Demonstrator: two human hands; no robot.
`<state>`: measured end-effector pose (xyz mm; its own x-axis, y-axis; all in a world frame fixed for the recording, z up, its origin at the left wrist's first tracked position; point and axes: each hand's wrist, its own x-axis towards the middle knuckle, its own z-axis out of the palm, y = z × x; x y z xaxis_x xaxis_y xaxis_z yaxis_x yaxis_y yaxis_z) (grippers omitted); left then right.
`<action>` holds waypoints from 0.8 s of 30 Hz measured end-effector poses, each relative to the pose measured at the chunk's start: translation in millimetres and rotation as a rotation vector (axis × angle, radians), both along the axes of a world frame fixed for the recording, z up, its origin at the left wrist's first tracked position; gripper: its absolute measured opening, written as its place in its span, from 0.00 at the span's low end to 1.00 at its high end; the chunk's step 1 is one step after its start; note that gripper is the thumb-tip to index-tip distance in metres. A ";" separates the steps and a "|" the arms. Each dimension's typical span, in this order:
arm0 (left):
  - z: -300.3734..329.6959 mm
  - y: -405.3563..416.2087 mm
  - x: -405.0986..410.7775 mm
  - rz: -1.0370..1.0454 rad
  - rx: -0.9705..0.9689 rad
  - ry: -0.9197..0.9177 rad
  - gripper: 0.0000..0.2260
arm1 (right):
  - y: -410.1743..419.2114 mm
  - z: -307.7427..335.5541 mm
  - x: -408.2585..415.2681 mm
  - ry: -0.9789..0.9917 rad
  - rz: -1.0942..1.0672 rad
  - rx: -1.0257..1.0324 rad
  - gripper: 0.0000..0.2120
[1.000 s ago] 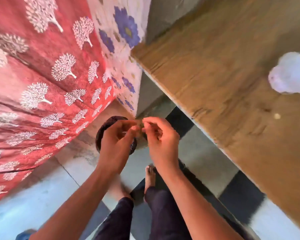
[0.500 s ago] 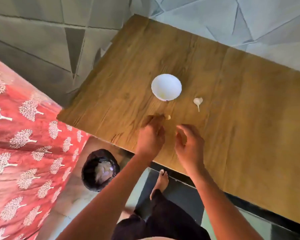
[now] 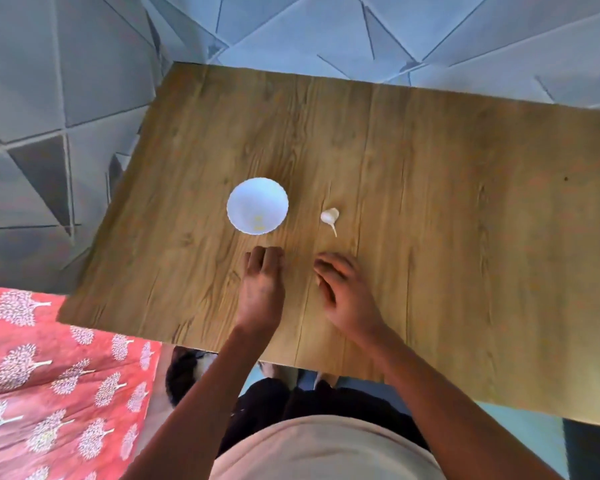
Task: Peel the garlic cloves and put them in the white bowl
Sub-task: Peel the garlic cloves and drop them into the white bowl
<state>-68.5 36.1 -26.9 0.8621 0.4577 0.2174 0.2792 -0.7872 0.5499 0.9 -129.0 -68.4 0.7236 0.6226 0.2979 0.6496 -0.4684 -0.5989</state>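
The white bowl (image 3: 238,202) stands on the wooden table (image 3: 430,202), with something small and yellowish lying in its bottom. To its right lies a pale garlic piece with a thin stem (image 3: 329,216). My left hand (image 3: 262,285) rests on the table just below the bowl, knuckles up and fingers curled under, so anything in them is hidden. My right hand (image 3: 342,292) lies beside it, below the garlic, fingers loosely curled with nothing seen in them.
A black bin (image 3: 182,375) stands on the floor under the table's near edge. A red cloth with white tree prints (image 3: 49,375) fills the lower left. Grey tiled walls run behind and left of the table.
One second ago both hands worked together over the black bin. They have come up onto the table, and the small clove seen at my left fingertips half a second ago is out of sight.
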 end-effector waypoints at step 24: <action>34.4 -17.0 113.9 -0.253 -0.042 0.253 0.14 | 35.4 47.5 92.5 0.288 -0.432 0.039 0.08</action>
